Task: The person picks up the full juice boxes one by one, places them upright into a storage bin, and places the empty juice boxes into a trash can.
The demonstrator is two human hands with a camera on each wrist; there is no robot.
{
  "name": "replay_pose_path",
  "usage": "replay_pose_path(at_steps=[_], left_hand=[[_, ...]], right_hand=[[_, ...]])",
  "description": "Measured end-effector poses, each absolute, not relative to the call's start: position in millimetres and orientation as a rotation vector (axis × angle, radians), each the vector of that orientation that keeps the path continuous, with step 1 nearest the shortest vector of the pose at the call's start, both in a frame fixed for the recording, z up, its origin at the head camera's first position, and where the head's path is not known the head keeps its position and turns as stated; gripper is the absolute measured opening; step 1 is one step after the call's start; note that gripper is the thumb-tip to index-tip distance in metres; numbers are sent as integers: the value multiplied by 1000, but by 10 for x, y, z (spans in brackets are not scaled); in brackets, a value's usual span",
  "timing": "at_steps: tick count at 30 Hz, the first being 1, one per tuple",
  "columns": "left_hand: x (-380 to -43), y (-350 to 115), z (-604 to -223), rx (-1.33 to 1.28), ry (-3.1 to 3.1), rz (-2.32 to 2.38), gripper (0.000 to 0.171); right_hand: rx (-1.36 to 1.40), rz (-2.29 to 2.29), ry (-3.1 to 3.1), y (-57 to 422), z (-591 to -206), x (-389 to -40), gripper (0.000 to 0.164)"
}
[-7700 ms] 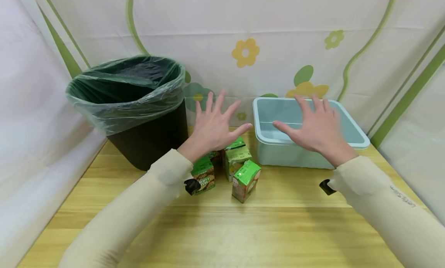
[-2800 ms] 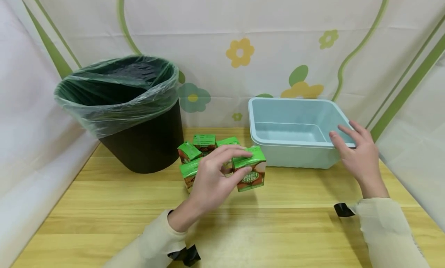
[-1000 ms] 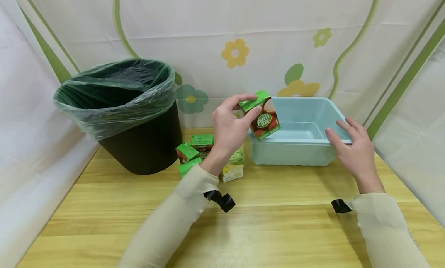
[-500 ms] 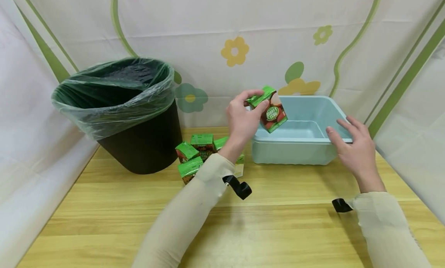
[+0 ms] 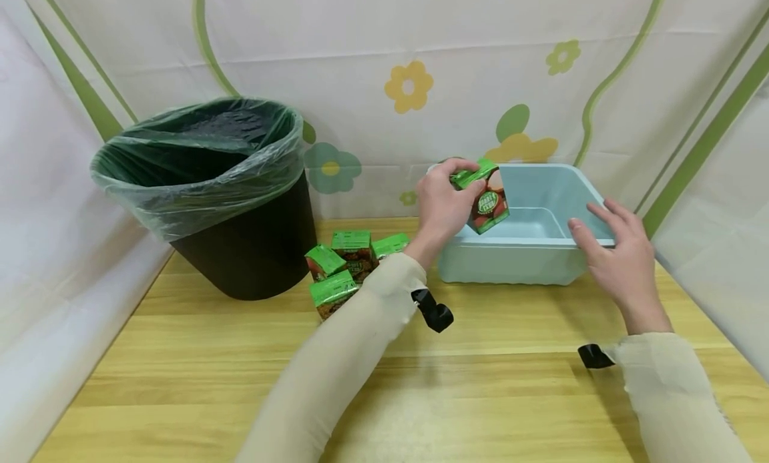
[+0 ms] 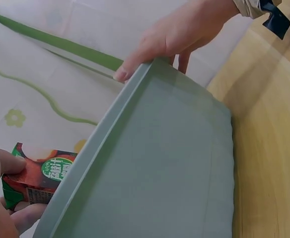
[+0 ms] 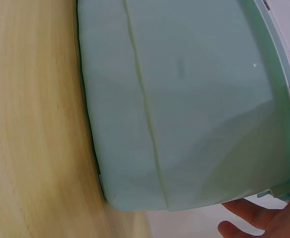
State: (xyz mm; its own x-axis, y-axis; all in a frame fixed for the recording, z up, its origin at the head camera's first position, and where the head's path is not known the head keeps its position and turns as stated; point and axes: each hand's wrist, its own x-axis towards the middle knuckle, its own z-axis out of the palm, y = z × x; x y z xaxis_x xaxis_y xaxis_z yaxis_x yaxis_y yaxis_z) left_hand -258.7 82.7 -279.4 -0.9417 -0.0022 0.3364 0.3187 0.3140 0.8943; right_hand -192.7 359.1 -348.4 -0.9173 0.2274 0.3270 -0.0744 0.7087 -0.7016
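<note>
My left hand (image 5: pixel 447 199) pinches a small juice carton (image 5: pixel 489 203), red with fruit print and a green top, between thumb and fingers. It is tilted over the left part of the pale blue plastic box (image 5: pixel 510 266). In the left wrist view the carton's (image 6: pixel 40 173) lower end passes behind the box's rim (image 6: pixel 98 141). My right hand (image 5: pixel 625 269) holds the box's front right corner, thumb at the rim and fingers along the right side. Several more green-topped cartons (image 5: pixel 351 239) stand clustered left of the box, partly hidden by my left sleeve.
A black trash bin (image 5: pixel 252 249) with a green plastic liner (image 5: pixel 198 196) stands at the back left, taller than the box. A floral curtain (image 5: pixel 360 36) closes off the back and sides. The wooden table (image 5: pixel 180 383) extends in front.
My left hand lifted the carton off the table and carried it up over the box, lately drifting right and slightly lower. My right hand, earlier raised and spread, came onto the box's corner.
</note>
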Motion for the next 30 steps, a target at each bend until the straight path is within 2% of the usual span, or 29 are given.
replay_pose_path(at_steps=[14, 23, 30], left_hand=[[-2851, 850, -2828, -558, -2555, -1630, 15], [-2962, 827, -2840, -833, -2787, -1488, 16], [-2972, 864, -2846, -811, -2870, -1428, 15]], right_hand=[[-121, 1059, -2516, 3580, -3494, -1926, 66], [-126, 1068, -2516, 3579, -3487, -1930, 66], [-128, 1058, -2522, 3594, -3494, -1936, 66]])
